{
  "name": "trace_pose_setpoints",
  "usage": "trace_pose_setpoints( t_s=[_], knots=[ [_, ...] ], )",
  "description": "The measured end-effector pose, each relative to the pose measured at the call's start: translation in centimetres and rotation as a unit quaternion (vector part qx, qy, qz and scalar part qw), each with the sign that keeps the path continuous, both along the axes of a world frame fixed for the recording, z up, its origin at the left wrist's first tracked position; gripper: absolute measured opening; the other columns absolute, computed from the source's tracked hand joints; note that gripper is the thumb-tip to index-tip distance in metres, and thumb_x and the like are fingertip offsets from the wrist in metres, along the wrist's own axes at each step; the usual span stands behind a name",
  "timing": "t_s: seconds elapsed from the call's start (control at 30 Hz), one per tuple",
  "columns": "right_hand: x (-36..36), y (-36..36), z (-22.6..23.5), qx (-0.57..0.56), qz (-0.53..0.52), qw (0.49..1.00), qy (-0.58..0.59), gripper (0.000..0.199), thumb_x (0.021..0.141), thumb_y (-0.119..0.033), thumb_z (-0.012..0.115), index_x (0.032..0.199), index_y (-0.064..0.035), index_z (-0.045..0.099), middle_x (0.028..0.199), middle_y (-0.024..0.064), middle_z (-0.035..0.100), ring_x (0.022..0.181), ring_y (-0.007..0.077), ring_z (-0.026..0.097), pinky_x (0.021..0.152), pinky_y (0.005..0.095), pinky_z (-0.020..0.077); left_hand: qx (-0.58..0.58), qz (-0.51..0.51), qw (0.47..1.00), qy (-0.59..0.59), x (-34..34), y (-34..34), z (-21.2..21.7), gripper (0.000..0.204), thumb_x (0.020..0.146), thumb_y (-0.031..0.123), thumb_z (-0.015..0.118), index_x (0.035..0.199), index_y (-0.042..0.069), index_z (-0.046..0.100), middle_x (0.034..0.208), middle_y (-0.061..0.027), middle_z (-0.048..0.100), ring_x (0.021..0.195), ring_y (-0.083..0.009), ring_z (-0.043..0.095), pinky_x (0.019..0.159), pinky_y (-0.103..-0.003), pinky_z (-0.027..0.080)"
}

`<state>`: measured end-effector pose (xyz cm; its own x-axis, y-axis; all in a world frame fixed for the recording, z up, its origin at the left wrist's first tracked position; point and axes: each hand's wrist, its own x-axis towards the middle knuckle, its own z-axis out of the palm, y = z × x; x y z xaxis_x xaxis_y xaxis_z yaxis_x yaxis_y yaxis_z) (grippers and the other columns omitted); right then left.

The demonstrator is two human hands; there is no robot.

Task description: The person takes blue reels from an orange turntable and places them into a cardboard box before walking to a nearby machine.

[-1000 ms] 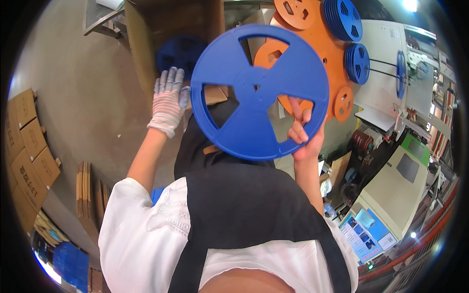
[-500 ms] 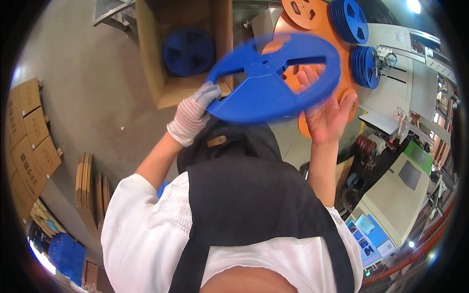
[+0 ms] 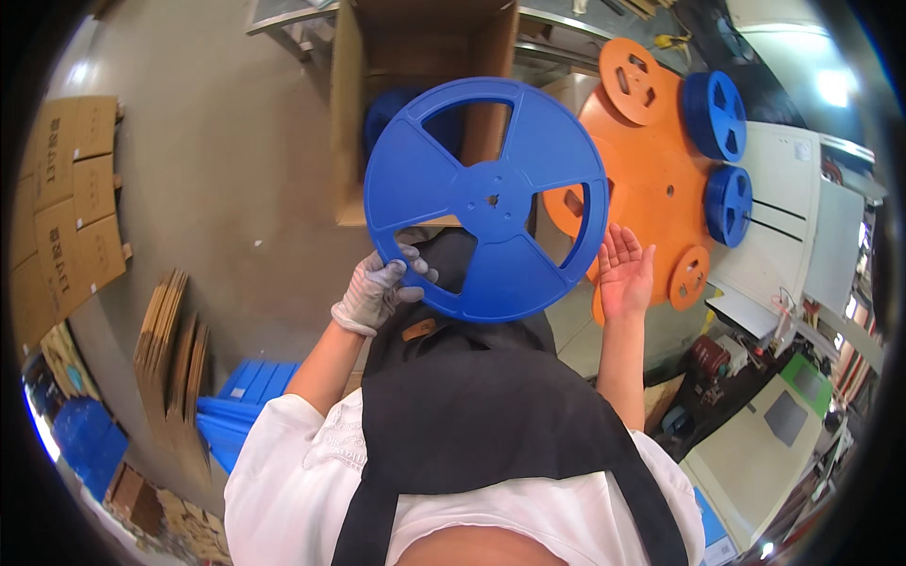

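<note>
Raised upright now, one blue reel (image 3: 486,200) in left grip (image 3: 377,288); right hand (image 3: 623,272) wide.

The big round blue plastic reel (image 3: 486,200) covers a lot of what I want to see. It hides the front of the open brown cardboard box (image 3: 415,57), and most of the smaller blue reel (image 3: 392,108) inside it. My gloved left hand (image 3: 376,286) has fingertips tucked behind the big reel's rim, so I can't count them. The large flat orange disc (image 3: 651,179) on the right is partly hidden too. The box's far end is cut off at the top edge.
</note>
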<state>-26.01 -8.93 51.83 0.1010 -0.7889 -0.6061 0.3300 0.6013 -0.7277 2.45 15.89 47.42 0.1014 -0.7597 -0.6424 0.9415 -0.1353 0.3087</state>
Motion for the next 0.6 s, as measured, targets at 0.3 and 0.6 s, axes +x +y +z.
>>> trace_pose_setpoints(
  t_s=[0.3,0.6],
  knots=[
    [9.8,1.6,-5.9,0.024,0.18,0.982,0.056,0.053,0.101,-0.043,0.042,0.135,-0.002,0.043,0.137,0.0133,0.047,0.127,0.0251,0.045,0.103,0.0411,0.0391,0.046,0.014,0.996,-0.08,7.7,0.4,-0.1,0.026,0.087,0.017,0.069,0.109,0.005,0.061,0.095,-0.0101,0.066,0.095,-0.0304,0.066,0.058,-0.025,0.053],
    [17.1,3.3,-20.4,0.081,0.329,0.926,0.167,0.063,0.094,-0.036,0.059,0.146,-0.0108,0.035,0.156,0.0074,0.02,0.131,0.02,0.037,0.101,0.0366,0.0387,0.133,-0.123,0.963,-0.202,16.7,-6.6,-7.1,0.022,0.093,0.009,0.053,0.114,0.004,0.057,0.098,-0.0095,0.066,0.096,-0.0227,0.066,0.07,-0.033,0.06]
  ],
)
